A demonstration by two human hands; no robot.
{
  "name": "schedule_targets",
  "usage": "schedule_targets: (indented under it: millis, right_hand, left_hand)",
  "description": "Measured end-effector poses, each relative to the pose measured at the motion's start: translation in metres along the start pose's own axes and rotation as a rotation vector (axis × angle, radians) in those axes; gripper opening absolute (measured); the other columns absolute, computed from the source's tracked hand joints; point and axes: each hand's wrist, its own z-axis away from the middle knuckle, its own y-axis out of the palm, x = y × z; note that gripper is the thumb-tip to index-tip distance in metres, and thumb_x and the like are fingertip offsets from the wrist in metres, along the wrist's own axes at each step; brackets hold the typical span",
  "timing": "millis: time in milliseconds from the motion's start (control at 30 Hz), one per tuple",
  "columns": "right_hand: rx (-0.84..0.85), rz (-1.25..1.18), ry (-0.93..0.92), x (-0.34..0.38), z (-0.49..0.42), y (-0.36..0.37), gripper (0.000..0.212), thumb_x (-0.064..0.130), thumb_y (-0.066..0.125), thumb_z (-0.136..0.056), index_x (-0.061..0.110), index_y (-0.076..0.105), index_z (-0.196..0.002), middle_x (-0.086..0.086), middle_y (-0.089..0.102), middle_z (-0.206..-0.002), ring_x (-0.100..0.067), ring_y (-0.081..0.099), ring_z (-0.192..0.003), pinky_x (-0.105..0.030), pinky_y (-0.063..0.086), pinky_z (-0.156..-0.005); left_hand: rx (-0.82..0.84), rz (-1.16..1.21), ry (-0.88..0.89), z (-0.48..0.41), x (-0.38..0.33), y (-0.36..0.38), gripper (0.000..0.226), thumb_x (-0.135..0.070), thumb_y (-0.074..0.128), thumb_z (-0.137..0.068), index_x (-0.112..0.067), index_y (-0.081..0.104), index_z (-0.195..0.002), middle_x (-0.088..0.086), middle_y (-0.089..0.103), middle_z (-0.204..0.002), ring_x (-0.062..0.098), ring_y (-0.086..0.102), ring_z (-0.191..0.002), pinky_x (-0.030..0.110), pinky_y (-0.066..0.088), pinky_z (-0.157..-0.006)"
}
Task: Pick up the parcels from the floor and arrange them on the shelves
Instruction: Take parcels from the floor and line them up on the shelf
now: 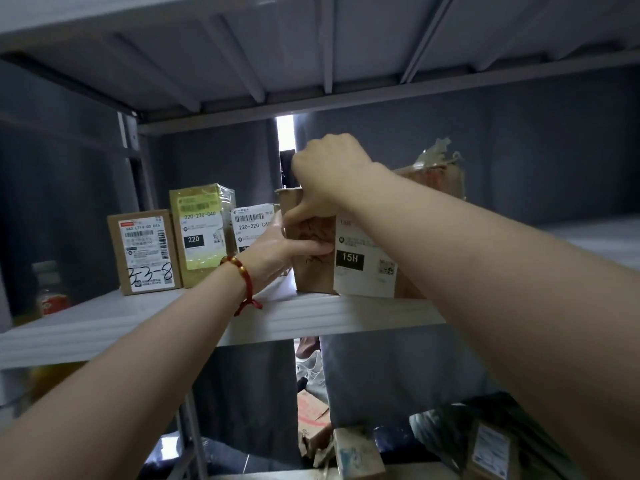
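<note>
A person's two bare arms reached up to a pale grey metal shelf (138,317). A tall brown cardboard parcel with a white shipping label marked "15H" (317,271) stood upright on the shelf's near edge, right of centre.

The right hand (329,174) lay over the parcel's top edge. Its fingers curled down behind, out of sight, and its thumb pointed down the front face. The left hand (277,251), with a red beaded bracelet (242,275) at the wrist, wrapped round the parcel's left corner, fingertips pressed on the scuffed front.

To the left three smaller parcels stood in a row:
- a brown box with handwritten numbers (145,251)
- a yellow-green taped box (201,233)
- a white-labelled box (252,223), partly hidden by the left hand

The last stood just beside the held parcel. More cartons (311,420) lay on a lower shelf.

The parcel looked stiff and boxy, with dry matte card that should not slip. Its weight could not be read from the view, though two hands on it suggested some bulk. The top edge and side corners seemed the firmest places to hold. The worn front and the glossy label looked like poorer purchase. Ragged tape stood up at the far right, but whether it was on this parcel was unclear.
</note>
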Motion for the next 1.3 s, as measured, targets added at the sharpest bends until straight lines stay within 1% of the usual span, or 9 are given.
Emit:
schedule_targets:
  millis: [100, 200, 300, 400, 467, 533, 833, 967, 1300]
  right_hand:
    - [-0.025, -0.003, 0.018, 0.002, -0.005, 0.025, 0.059, 0.068, 0.063, -0.081, 0.016, 0.062, -0.109, -0.006, 0.062, -0.112, -0.03, 0.059, -0.109, -0.034, 0.037, -0.075]
    - [-0.051, 0.009, 0.079, 0.002, -0.007, 0.049, 0.051, 0.058, 0.058, -0.091, 0.019, 0.059, -0.124, -0.007, 0.056, -0.131, -0.027, 0.044, -0.127, -0.041, 0.036, -0.096]
    - [-0.064, -0.033, 0.139, 0.002, -0.005, 0.069, 0.052, 0.06, 0.05, -0.093, 0.021, 0.056, -0.127, -0.005, 0.052, -0.133, -0.026, 0.038, -0.131, -0.048, 0.027, -0.104]
    - [-0.096, -0.127, 0.161, 0.001, -0.006, 0.088, 0.053, 0.06, 0.047, -0.094, 0.019, 0.054, -0.125, -0.004, 0.053, -0.13, -0.027, 0.038, -0.128, -0.051, 0.027, -0.102]
    - [-0.122, -0.176, 0.178, 0.0, -0.006, 0.099, 0.054, 0.062, 0.046, -0.093, 0.019, 0.054, -0.123, -0.003, 0.054, -0.125, -0.028, 0.04, -0.123, -0.048, 0.029, -0.098]
    - [-0.15, -0.197, 0.196, 0.0, -0.008, 0.108, 0.054, 0.063, 0.047, -0.092, 0.019, 0.055, -0.122, -0.002, 0.055, -0.123, -0.028, 0.041, -0.121, -0.047, 0.029, -0.096]
    - [-0.172, -0.259, 0.203, 0.009, -0.035, 0.131, 0.052, 0.06, 0.049, -0.093, 0.02, 0.054, -0.127, -0.001, 0.056, -0.127, -0.029, 0.041, -0.123, -0.047, 0.03, -0.098]
    - [-0.163, -0.273, 0.203, 0.014, -0.046, 0.138, 0.051, 0.06, 0.05, -0.092, 0.02, 0.055, -0.124, -0.002, 0.056, -0.127, -0.029, 0.041, -0.122, -0.048, 0.03, -0.098]
    - [-0.222, -0.328, 0.179, 0.015, -0.048, 0.148, 0.046, 0.059, 0.051, -0.092, 0.024, 0.056, -0.121, 0.0, 0.059, -0.121, -0.027, 0.044, -0.117, -0.047, 0.03, -0.097]
  left_hand:
    - [-0.134, -0.073, -0.01, 0.0, 0.001, 0.007, 0.079, 0.001, 0.081, -0.07, -0.015, 0.037, -0.134, 0.011, 0.065, -0.117, 0.023, 0.066, -0.107, 0.033, 0.057, -0.086]
    - [-0.294, -0.278, 0.045, -0.005, 0.006, 0.007, 0.072, -0.008, 0.087, -0.068, -0.009, 0.044, -0.126, 0.006, 0.062, -0.114, 0.015, 0.064, -0.099, 0.02, 0.056, -0.073]
    - [-0.393, -0.567, 0.106, -0.012, 0.017, 0.003, 0.064, -0.023, 0.092, -0.063, -0.01, 0.051, -0.11, 0.003, 0.063, -0.104, 0.018, 0.063, -0.095, 0.033, 0.055, -0.079]
    - [-0.365, -0.82, 0.13, -0.016, 0.025, -0.001, 0.053, -0.028, 0.087, -0.071, -0.016, 0.047, -0.104, -0.009, 0.056, -0.088, 0.006, 0.056, -0.077, 0.018, 0.042, -0.06]
    - [-0.353, -0.916, 0.136, -0.02, 0.03, -0.002, 0.051, -0.028, 0.084, -0.074, -0.017, 0.045, -0.105, -0.009, 0.053, -0.086, 0.003, 0.053, -0.073, 0.017, 0.038, -0.058]
    - [-0.367, -0.988, 0.146, -0.026, 0.034, -0.004, 0.05, -0.029, 0.083, -0.075, -0.017, 0.044, -0.103, -0.004, 0.056, -0.09, 0.011, 0.055, -0.076, 0.022, 0.041, -0.063]
    - [-0.351, -0.951, 0.065, -0.03, 0.051, -0.023, 0.056, -0.026, 0.083, -0.073, -0.015, 0.043, -0.11, 0.0, 0.057, -0.099, 0.017, 0.058, -0.09, 0.028, 0.045, -0.071]
    - [-0.331, -0.991, 0.01, -0.034, 0.054, -0.023, 0.058, -0.026, 0.08, -0.074, -0.009, 0.044, -0.116, 0.006, 0.055, -0.109, 0.024, 0.057, -0.098, 0.037, 0.051, -0.079]
    - [-0.354, -1.0, -0.01, -0.036, 0.056, -0.026, 0.063, -0.032, 0.079, -0.075, -0.007, 0.042, -0.119, 0.008, 0.056, -0.11, 0.027, 0.059, -0.097, 0.045, 0.055, -0.082]
